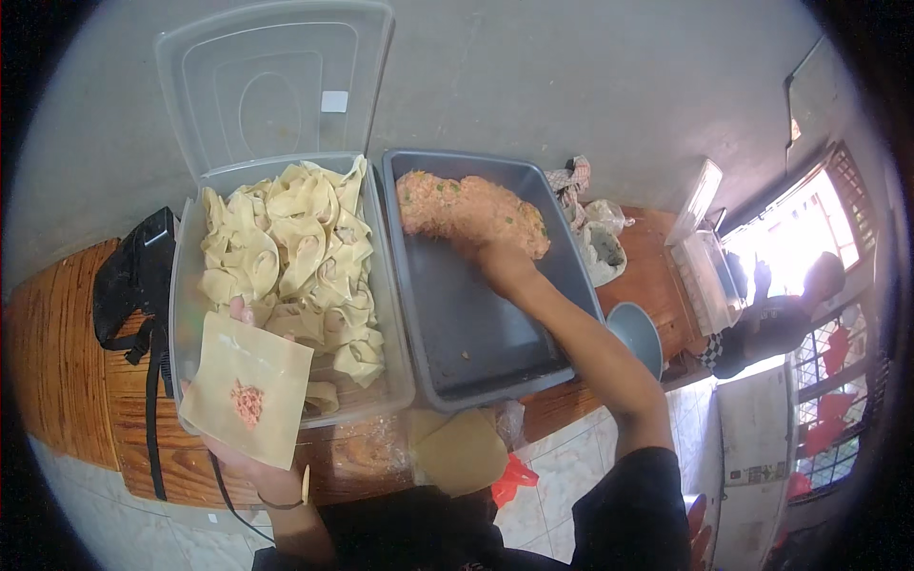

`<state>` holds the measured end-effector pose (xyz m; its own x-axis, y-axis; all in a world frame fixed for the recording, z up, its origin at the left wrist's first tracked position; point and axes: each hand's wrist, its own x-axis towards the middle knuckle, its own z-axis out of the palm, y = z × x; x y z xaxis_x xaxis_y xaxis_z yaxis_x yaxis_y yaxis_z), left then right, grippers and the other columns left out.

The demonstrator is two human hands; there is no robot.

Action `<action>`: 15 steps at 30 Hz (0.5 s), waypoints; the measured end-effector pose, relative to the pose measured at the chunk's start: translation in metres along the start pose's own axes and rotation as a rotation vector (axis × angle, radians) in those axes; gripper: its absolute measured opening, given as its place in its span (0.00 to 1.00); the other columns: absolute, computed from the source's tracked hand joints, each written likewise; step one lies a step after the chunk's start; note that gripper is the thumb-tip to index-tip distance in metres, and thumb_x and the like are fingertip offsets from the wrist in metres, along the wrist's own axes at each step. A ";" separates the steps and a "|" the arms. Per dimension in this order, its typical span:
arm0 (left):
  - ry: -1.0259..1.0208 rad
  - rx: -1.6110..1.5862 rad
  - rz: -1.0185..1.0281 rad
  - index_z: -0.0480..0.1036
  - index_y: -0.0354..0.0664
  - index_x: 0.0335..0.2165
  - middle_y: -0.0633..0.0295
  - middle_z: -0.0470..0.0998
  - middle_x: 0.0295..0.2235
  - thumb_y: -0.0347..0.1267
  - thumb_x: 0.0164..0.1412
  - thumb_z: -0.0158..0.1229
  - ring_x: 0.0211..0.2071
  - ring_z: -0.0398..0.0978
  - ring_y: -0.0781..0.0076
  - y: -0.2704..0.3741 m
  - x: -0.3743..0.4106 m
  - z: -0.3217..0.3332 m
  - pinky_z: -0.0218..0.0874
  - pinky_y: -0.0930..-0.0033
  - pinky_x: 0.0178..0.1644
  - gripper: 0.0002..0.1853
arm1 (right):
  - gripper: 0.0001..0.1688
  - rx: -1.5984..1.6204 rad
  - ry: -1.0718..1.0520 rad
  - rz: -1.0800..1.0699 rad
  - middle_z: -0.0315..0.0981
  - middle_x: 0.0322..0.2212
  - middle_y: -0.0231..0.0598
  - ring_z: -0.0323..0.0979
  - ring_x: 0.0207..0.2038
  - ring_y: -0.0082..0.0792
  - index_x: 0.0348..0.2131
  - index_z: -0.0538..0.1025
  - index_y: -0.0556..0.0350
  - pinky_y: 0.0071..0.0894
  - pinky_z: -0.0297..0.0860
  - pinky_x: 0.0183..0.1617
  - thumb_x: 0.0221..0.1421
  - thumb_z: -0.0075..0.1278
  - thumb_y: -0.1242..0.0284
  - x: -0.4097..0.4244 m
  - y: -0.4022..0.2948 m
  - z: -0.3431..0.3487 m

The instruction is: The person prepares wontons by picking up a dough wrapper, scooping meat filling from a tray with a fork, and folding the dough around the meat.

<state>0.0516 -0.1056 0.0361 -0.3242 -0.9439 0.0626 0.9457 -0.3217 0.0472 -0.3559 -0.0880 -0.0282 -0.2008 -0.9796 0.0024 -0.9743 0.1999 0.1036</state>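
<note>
A square wonton wrapper [278, 392] lies flat across my left hand [250, 457], with a small lump of minced meat [247, 405] on it. This hand is over the front left of a clear plastic box [403, 357] heaped with folded wontons [300, 235]. My right hand [496, 264] reaches into a grey plastic tray [485, 335] and touches the front of a mound of meat filling [464, 203] with green bits. Its fingertips are blurred and partly hidden, so whether they hold filling cannot be told. A stack of wrappers [460, 446] lies at the table's front edge.
The clear lid [271, 86] stands against the wall behind the box. A black bag [139, 271] with straps is at the left. Right of the tray are plastic bags [603, 250], a light blue bowl [634, 335] and another clear container [703, 278]. A person [778, 321] is farther right.
</note>
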 end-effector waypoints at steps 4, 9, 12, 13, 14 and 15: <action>-0.034 -0.009 0.017 0.33 0.40 0.64 0.56 0.32 0.66 0.48 0.62 0.43 0.67 0.33 0.61 0.001 -0.003 -0.002 0.27 0.39 0.66 0.43 | 0.15 -0.010 -0.250 0.162 0.75 0.35 0.53 0.74 0.40 0.50 0.34 0.79 0.52 0.45 0.69 0.44 0.56 0.42 0.67 0.005 -0.013 -0.056; -0.048 -0.090 -0.031 0.34 0.40 0.64 0.56 0.32 0.67 0.48 0.62 0.43 0.67 0.34 0.61 -0.007 -0.001 -0.002 0.27 0.39 0.66 0.43 | 0.13 0.110 0.166 0.192 0.76 0.33 0.52 0.75 0.39 0.50 0.35 0.80 0.50 0.41 0.71 0.44 0.53 0.49 0.66 -0.009 0.015 0.014; -0.032 -0.099 -0.015 0.34 0.41 0.64 0.56 0.33 0.66 0.49 0.62 0.42 0.67 0.36 0.59 0.003 -0.006 0.001 0.26 0.37 0.66 0.43 | 0.10 0.154 -0.265 -0.126 0.77 0.28 0.50 0.76 0.35 0.49 0.32 0.80 0.54 0.38 0.71 0.41 0.51 0.51 0.71 -0.043 -0.008 -0.085; -0.028 -0.119 -0.041 0.35 0.41 0.64 0.55 0.34 0.66 0.50 0.61 0.42 0.67 0.37 0.59 0.001 -0.006 0.004 0.27 0.36 0.66 0.43 | 0.10 0.346 -0.174 -0.124 0.77 0.27 0.49 0.76 0.31 0.45 0.33 0.80 0.56 0.36 0.70 0.38 0.51 0.52 0.72 -0.063 -0.006 -0.103; -0.017 -0.144 -0.075 0.36 0.41 0.64 0.55 0.35 0.66 0.50 0.61 0.42 0.67 0.38 0.58 -0.003 -0.006 0.007 0.27 0.36 0.65 0.43 | 0.10 0.535 -0.081 -0.126 0.77 0.25 0.48 0.77 0.28 0.40 0.34 0.80 0.58 0.34 0.70 0.35 0.51 0.53 0.74 -0.085 -0.010 -0.118; -0.001 -0.166 -0.106 0.37 0.41 0.64 0.54 0.36 0.66 0.50 0.61 0.41 0.67 0.39 0.58 -0.006 -0.007 0.007 0.28 0.35 0.65 0.42 | 0.09 0.636 -0.023 -0.046 0.77 0.24 0.47 0.76 0.28 0.43 0.32 0.80 0.58 0.35 0.69 0.34 0.50 0.52 0.74 -0.108 -0.029 -0.143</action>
<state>0.0475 -0.0965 0.0426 -0.4222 -0.9040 0.0671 0.8971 -0.4273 -0.1119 -0.2913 0.0090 0.1105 -0.1525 -0.9883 -0.0097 -0.8506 0.1362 -0.5078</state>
